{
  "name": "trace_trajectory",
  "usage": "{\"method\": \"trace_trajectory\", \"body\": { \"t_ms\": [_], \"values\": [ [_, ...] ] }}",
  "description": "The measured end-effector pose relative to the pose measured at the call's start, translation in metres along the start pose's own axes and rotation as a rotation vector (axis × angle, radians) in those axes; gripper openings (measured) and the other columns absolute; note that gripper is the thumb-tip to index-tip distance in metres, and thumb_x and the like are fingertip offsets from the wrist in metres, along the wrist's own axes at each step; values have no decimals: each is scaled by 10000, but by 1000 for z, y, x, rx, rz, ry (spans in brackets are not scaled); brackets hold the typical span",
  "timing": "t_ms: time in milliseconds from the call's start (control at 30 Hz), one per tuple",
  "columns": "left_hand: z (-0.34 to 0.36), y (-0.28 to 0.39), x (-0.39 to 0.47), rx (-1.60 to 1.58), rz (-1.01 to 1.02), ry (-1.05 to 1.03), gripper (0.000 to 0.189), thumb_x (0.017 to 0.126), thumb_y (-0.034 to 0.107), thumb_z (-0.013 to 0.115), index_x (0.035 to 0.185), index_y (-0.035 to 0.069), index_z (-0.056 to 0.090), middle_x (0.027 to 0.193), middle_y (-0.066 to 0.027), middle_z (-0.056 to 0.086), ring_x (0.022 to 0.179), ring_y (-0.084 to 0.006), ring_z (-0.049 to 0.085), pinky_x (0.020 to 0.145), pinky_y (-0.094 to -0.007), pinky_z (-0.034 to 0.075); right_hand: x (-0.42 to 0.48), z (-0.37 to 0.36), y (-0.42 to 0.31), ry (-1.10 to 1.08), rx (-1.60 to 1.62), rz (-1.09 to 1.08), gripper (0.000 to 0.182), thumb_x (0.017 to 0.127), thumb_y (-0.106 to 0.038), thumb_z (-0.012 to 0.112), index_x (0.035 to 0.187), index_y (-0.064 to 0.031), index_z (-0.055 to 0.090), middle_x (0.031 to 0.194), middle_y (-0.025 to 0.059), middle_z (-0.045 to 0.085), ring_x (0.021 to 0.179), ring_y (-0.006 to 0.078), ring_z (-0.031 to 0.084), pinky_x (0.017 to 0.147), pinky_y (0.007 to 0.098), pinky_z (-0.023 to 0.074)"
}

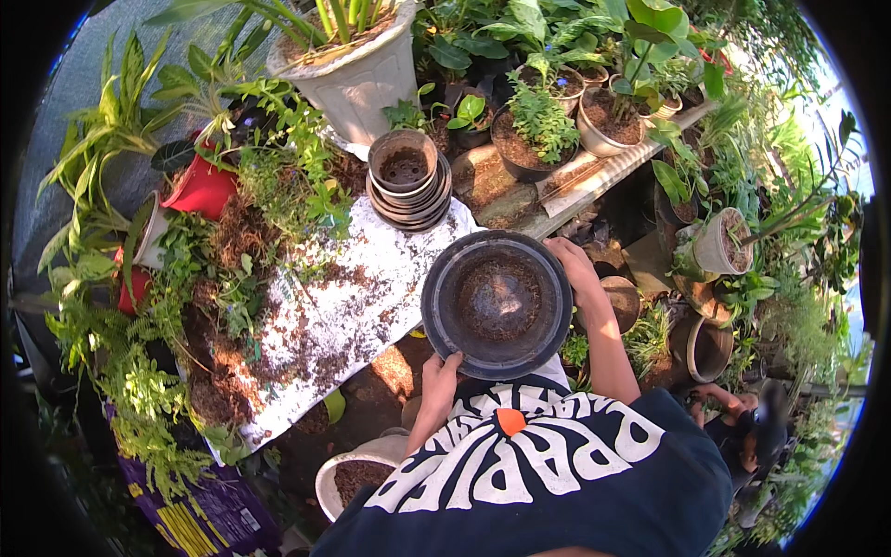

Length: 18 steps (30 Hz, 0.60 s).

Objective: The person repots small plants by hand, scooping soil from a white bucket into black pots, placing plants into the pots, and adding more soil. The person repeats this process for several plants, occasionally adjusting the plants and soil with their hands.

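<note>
A round black plastic pot [498, 306], its opening facing up, is held in front of my chest. Bits of soil cling inside around its bottom. My left hand [440, 383] grips the near left rim, thumb on top. My right hand [574, 264] holds the far right side, its fingers partly hidden by the pot. Just beyond the pot, a stack of round plastic pots [411, 209] stands on a white sheet [334, 313] strewn with soil, a smaller brown pot [402, 161] with drain holes on top.
Uprooted plants and loose soil [223, 369] cover the sheet's left side. A large white planter [362, 83] stands at the back. Potted plants line a ledge [598, 181] at the upper right. A pot of soil [362, 480] sits low left. Another person [745, 432] is at the lower right.
</note>
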<state>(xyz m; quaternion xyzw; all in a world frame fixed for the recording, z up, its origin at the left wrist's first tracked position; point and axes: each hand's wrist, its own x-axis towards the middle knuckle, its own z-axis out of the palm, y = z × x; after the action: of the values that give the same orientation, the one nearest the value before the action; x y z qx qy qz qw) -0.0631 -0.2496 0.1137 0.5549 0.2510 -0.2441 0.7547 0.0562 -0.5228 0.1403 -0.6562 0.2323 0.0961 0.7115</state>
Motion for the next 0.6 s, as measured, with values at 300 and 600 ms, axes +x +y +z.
{"method": "trace_trajectory", "body": {
  "t_ms": [300, 600],
  "values": [
    [-8, 12, -50, 27, 412, 342, 333, 930, 43, 538, 1244, -66, 521, 1083, -73, 620, 975, -113, 549, 888, -263, 423, -53, 23, -9, -253, -208, -212, 234, 921, -195, 558, 1055, -4, 574, 911, 9, 571, 838, 94, 504, 790, 248, 405],
    [-47, -9, -111, -74, 589, 580, 592, 910, -47, 508, 1458, -23, 287, 1336, -107, 506, 1183, -145, 480, 1026, -275, 353, -69, 97, 42, -439, -92, -62, 329, 890, -161, 606, 1161, 24, 586, 1020, 54, 623, 911, 119, 545, 848, 270, 422]
  ]
}}
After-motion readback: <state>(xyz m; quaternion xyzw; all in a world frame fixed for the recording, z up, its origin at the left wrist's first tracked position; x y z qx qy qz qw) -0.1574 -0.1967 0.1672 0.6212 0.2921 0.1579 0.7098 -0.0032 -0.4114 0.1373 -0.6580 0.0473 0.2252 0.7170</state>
